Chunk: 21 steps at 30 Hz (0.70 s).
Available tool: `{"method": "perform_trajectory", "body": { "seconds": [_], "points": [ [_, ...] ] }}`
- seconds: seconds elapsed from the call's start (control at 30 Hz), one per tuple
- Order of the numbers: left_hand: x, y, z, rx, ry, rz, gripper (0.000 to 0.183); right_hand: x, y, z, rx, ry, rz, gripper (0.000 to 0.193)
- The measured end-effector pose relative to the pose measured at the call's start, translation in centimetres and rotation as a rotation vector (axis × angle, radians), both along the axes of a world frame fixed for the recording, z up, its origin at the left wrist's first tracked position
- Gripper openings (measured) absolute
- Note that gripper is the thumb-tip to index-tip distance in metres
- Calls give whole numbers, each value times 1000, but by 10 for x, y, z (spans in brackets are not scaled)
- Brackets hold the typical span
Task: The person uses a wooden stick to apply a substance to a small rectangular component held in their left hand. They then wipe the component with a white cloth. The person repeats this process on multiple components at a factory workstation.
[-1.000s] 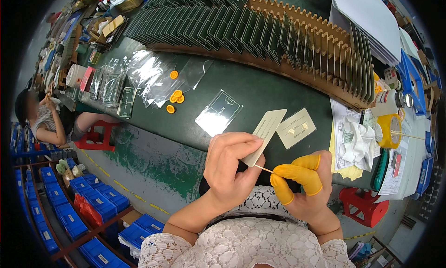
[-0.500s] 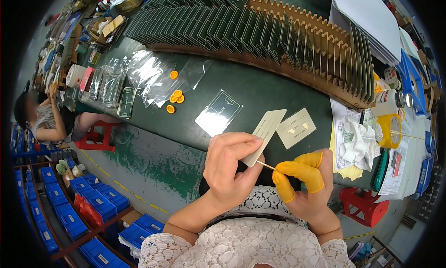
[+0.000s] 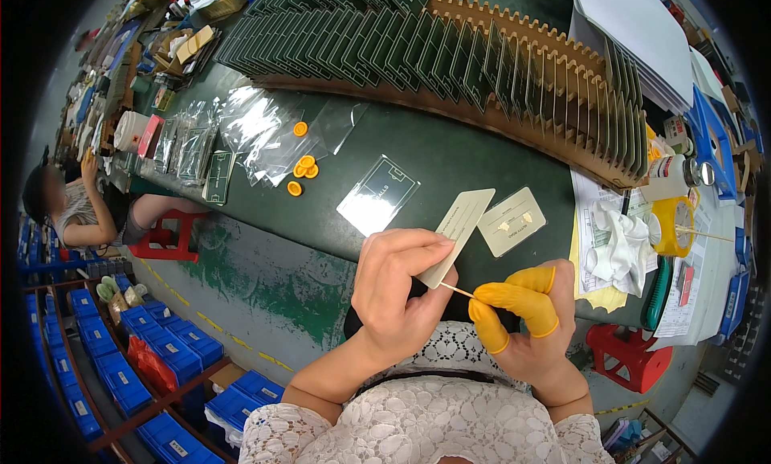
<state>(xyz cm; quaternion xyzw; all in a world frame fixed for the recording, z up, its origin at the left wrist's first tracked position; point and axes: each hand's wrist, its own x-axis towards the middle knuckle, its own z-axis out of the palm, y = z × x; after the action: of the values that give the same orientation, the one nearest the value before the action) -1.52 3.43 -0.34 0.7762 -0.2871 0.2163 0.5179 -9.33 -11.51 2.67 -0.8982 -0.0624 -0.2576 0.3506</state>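
Note:
My left hand (image 3: 401, 283) grips a cream-coloured card (image 3: 466, 215) by its near end, tilted up above the table edge. Yellow finger cots cover the thumb and some fingers of my right hand (image 3: 526, 311). Between its thumb and forefinger is a thin wooden stick (image 3: 457, 289), whose tip meets the near edge of the card. Another cream card (image 3: 514, 223) with pale yellow marks lies on the green table (image 3: 321, 215), just right of the held one. A dark green card in a clear sleeve (image 3: 381, 192) lies farther left.
Slotted brown racks (image 3: 554, 147) full of upright green cards span the far side. Orange finger cots (image 3: 305, 168) and clear bags (image 3: 265, 134) lie left. A white cloth (image 3: 620, 243), bottle (image 3: 671, 175) and yellow tape roll (image 3: 675, 225) stand right. A co-worker (image 3: 80, 203) sits far left.
My right hand and the stick have shifted very slightly to the left. My left hand and its card stay in place. The co-worker's arms have moved a little.

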Motion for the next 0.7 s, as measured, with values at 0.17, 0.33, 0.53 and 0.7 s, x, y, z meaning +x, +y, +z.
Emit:
{"method": "perform_trajectory", "body": {
  "seconds": [0.17,0.33,0.53,0.7],
  "points": [
    [0,0,1,-4,0,1,36,1,0,0,-12,-12,17,33],
    [0,0,0,-6,3,2,36,1,0,1,-15,-13,6,33],
    [0,0,-1,-3,1,8,35,1,0,1,-14,-5,6,33],
    [0,0,-1,-3,2,11,35,1,1,1,-7,2,-8,33]
  ]
}}
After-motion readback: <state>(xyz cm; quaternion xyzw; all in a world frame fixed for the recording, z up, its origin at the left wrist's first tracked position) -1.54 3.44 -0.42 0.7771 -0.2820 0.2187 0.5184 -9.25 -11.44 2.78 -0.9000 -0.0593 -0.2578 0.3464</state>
